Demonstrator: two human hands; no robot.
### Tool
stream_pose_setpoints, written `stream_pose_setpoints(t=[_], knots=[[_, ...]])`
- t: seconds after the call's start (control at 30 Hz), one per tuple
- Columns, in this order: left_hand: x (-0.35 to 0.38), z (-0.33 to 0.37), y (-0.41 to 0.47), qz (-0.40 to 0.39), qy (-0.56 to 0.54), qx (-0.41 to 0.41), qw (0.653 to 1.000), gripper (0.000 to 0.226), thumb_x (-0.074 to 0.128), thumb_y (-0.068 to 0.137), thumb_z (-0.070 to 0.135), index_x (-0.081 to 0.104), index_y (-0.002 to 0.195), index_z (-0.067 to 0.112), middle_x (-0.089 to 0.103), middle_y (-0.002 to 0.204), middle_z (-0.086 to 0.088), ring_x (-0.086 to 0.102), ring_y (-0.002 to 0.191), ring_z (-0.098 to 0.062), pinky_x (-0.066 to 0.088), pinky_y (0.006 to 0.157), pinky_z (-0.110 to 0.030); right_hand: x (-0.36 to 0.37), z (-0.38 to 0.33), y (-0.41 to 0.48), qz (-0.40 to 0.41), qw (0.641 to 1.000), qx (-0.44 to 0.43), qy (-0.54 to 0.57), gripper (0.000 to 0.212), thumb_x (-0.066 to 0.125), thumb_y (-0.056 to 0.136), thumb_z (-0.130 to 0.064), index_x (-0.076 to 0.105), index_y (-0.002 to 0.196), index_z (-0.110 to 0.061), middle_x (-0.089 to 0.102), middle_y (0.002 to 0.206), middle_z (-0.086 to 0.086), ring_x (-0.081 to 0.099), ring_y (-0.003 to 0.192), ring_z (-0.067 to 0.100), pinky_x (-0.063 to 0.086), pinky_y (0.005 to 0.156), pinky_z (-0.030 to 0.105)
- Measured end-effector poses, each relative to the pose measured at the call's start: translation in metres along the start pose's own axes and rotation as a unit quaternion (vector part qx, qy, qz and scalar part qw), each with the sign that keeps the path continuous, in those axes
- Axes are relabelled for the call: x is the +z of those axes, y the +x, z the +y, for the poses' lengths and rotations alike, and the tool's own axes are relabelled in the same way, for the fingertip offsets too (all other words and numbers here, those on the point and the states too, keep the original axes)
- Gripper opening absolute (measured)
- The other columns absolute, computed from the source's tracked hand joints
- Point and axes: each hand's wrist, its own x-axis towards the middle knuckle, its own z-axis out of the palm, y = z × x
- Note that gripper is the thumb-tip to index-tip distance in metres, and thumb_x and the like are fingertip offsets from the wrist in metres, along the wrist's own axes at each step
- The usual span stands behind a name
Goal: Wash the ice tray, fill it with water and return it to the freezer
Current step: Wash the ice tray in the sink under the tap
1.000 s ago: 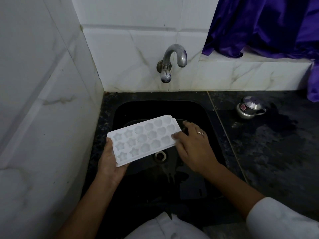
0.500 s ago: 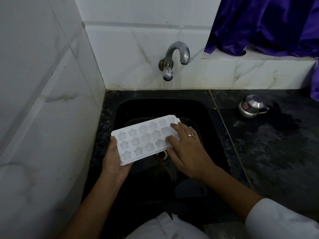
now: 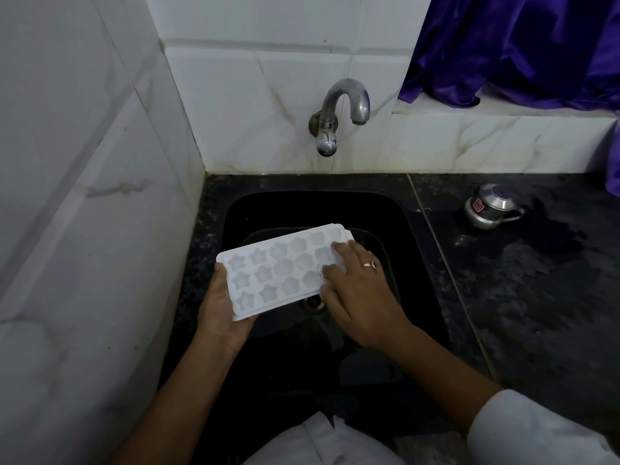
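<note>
The left hand [image 3: 219,312] grips the ice tray [image 3: 278,271] over the sink [image 3: 419,280]; the right hand [image 3: 360,297] lies flat on it. The red label [image 3: 477,206] on the steel pot [image 3: 493,211] is unreadable.

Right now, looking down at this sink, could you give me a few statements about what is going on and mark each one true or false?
1. The left hand holds the white plastic ice tray by its left end above the black sink. True.
2. Water is streaming from the curved metal tap. False: no stream shows below its spout.
3. The right hand lays its fingers on the tray's right end. True.
4. The small steel pot sits inside the sink. False: it stands on the dark stone counter, to the right of the sink.
</note>
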Motion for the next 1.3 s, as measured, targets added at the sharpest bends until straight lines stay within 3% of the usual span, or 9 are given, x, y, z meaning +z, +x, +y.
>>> stream_pose_setpoints(t=[0.2,0.4,0.53,0.67,0.77,0.9,1.0,1.13,1.3], knots=[[0.002,0.001,0.002,-0.005,-0.013,0.002,1.0,0.054,0.035,0.11,0.053,0.064,0.135,0.015,0.076,0.127,-0.012,0.078,0.105,-0.025,0.066,0.074,-0.04,-0.004,0.0,0.005,0.029,0.999,0.025,-0.013,0.034,0.038,0.103,-0.041,0.065,0.116,-0.025,0.036,0.159,0.015,0.022,0.152,0.038,0.021,0.12,0.063],[0.0,0.001,0.004,-0.01,-0.019,0.001,1.0,0.055,0.036,0.11,0.053,0.063,0.138,0.014,0.075,0.129,-0.012,0.077,0.107,-0.026,0.066,0.075,-0.041,-0.005,0.005,0.008,0.037,0.998,0.051,-0.014,0.035,0.038,0.102,-0.042,0.067,0.116,-0.03,0.037,0.159,0.013,0.024,0.151,0.038,0.019,0.121,0.063],[0.0,0.002,0.005,-0.014,-0.017,0.0,1.0,0.056,0.037,0.11,0.052,0.061,0.14,0.013,0.074,0.13,-0.013,0.076,0.109,-0.027,0.066,0.078,-0.042,0.005,-0.002,0.005,0.008,0.999,0.009,-0.034,0.04,0.035,0.101,-0.042,0.063,0.121,-0.024,0.037,0.159,0.015,0.025,0.151,0.039,0.021,0.12,0.066],[-0.003,0.001,0.008,-0.01,-0.025,0.0,1.0,0.057,0.037,0.109,0.053,0.061,0.142,0.013,0.072,0.134,-0.013,0.075,0.113,-0.028,0.066,0.079,-0.043,0.001,0.004,0.008,0.024,0.998,0.059,-0.007,0.036,0.037,0.101,-0.04,0.065,0.121,-0.03,0.037,0.159,0.014,0.025,0.151,0.039,0.02,0.121,0.064],[-0.004,0.001,0.008,-0.007,-0.023,-0.001,1.0,0.056,0.037,0.11,0.053,0.061,0.14,0.014,0.073,0.132,-0.013,0.075,0.112,-0.028,0.066,0.08,-0.043,0.008,-0.001,0.004,0.002,0.999,0.009,-0.036,0.041,0.034,0.102,-0.042,0.061,0.127,-0.025,0.035,0.16,0.015,0.023,0.152,0.04,0.023,0.119,0.067],[-0.004,0.0,0.008,-0.01,-0.026,0.001,1.0,0.054,0.036,0.11,0.052,0.064,0.134,0.013,0.075,0.128,-0.013,0.077,0.107,-0.027,0.067,0.078,-0.041,0.001,0.005,0.005,0.012,0.998,0.056,0.005,0.038,0.037,0.101,-0.04,0.063,0.127,-0.032,0.033,0.161,0.013,0.021,0.153,0.038,0.019,0.122,0.064],[-0.005,0.0,0.009,-0.005,-0.025,-0.005,1.0,0.058,0.037,0.109,0.053,0.06,0.143,0.011,0.072,0.134,-0.015,0.074,0.115,-0.029,0.066,0.079,-0.043,0.007,-0.001,0.001,-0.006,0.999,0.006,-0.031,0.043,0.033,0.102,-0.042,0.059,0.131,-0.025,0.033,0.161,0.015,0.021,0.153,0.039,0.022,0.119,0.067],[-0.005,-0.001,0.011,0.001,-0.02,-0.002,1.0,0.057,0.037,0.109,0.054,0.062,0.14,0.013,0.073,0.132,-0.014,0.074,0.115,-0.029,0.066,0.083,-0.043,0.001,0.007,0.003,0.009,0.999,0.046,-0.009,0.037,0.037,0.101,-0.039,0.061,0.13,-0.033,0.032,0.162,0.013,0.02,0.153,0.038,0.018,0.122,0.063],[-0.005,-0.002,0.014,0.002,-0.018,-0.009,1.0,0.06,0.039,0.108,0.055,0.057,0.147,0.013,0.069,0.139,-0.014,0.067,0.127,-0.032,0.063,0.09,-0.047,0.003,0.006,0.002,-0.013,0.999,0.006,-0.041,0.042,0.032,0.103,-0.042,0.059,0.131,-0.026,0.033,0.161,0.014,0.021,0.153,0.039,0.022,0.12,0.065]])
